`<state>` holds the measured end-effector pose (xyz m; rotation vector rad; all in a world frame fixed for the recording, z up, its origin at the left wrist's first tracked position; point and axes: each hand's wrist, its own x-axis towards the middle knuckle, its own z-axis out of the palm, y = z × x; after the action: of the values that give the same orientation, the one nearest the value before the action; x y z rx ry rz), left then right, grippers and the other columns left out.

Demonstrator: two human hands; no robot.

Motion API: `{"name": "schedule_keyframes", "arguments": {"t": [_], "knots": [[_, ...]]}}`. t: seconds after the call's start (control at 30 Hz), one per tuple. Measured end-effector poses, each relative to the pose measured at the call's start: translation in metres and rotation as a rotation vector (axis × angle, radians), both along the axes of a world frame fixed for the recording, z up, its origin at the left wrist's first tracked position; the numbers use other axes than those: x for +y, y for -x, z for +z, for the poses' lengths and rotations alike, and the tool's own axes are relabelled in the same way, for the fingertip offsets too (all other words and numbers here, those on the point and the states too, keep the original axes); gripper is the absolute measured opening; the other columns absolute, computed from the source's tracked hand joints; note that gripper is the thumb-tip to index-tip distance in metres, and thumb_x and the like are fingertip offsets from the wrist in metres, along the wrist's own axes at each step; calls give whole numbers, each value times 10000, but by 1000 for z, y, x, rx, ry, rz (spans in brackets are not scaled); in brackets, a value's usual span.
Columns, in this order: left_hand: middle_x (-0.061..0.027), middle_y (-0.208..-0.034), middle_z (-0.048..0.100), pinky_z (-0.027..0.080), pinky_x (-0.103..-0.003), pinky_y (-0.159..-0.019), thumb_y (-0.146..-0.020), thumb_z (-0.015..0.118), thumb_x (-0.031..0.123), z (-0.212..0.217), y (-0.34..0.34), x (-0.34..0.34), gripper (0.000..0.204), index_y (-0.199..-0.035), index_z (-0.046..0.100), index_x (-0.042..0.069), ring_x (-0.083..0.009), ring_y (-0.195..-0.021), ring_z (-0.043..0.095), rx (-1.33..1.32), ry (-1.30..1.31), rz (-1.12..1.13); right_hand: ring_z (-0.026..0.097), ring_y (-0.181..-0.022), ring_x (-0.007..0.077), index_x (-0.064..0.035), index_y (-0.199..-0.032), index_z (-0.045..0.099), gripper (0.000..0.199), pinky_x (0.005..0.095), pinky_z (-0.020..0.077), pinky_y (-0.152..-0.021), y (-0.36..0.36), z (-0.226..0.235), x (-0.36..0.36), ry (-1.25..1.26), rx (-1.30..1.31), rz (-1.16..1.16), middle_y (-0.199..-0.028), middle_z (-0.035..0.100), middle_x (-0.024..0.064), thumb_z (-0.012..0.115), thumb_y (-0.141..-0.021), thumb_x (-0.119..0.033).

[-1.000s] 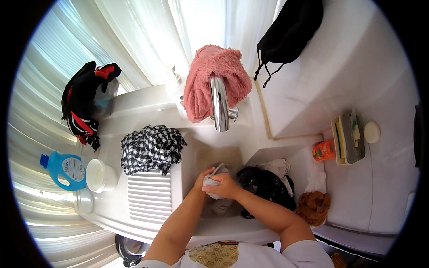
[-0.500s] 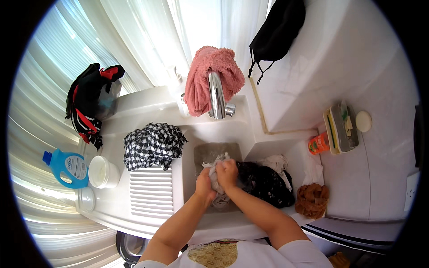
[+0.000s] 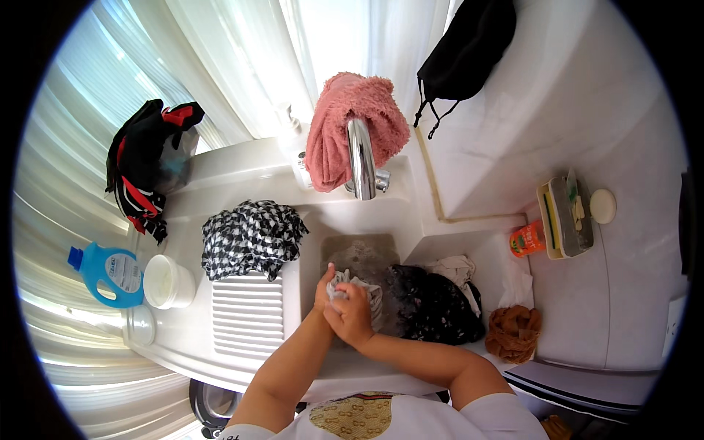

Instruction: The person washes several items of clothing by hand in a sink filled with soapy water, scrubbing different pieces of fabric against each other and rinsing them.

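Observation:
Low over the water (image 3: pixel 356 249) in the sink basin, both my hands grip a wet, light grey cloth (image 3: pixel 374 297). My left hand (image 3: pixel 323 290) is closed at the cloth's left side. My right hand (image 3: pixel 352 314) is closed over the near part of it, close against the left; the fingers partly hide the bunched fabric. Just right of them a black garment with a small floral pattern (image 3: pixel 440 308) lies heaped in the basin, its left edge in the water. Behind it shows a pale cream cloth (image 3: pixel 456 271).
A black-and-white houndstooth garment (image 3: pixel 253 238) covers the top of the ribbed washboard (image 3: pixel 247 315). Farther left stand a white tub (image 3: pixel 169 282) and a blue detergent bottle (image 3: pixel 110 275). A pink towel (image 3: pixel 330 139) drapes the chrome faucet (image 3: pixel 361 161). Brown cloth (image 3: pixel 513 334) sits at right.
My hands have shifted slightly left and lower with the grey cloth. My right hand has turned and now crosses in toward the left one.

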<state>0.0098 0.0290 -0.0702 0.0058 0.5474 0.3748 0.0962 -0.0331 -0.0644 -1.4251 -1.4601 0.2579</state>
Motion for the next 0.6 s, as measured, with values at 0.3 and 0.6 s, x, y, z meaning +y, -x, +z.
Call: {"name": "schedule_keyframes", "arguments": {"t": [0.3, 0.6], "knots": [[-95, -969, 625, 496, -407, -817, -917, 381, 291, 5, -27, 7, 285, -976, 570, 85, -246, -913, 603, 189, -119, 265, 546, -688, 344, -15, -697, 558, 105, 411, 433, -597, -16, 7, 42, -23, 90, -76, -753, 568, 148, 614, -739, -94], [-112, -1070, 610, 461, -446, -885, -907, 380, 294, 58, -37, 4, 376, -1128, 546, 39, -285, -993, 589, 287, -52, 257, 464, -510, 357, -10, -576, 463, 295, 422, 366, -478, -85, -4, 103, -13, -3, -121, -575, 477, 173, 578, -817, -133]]}}
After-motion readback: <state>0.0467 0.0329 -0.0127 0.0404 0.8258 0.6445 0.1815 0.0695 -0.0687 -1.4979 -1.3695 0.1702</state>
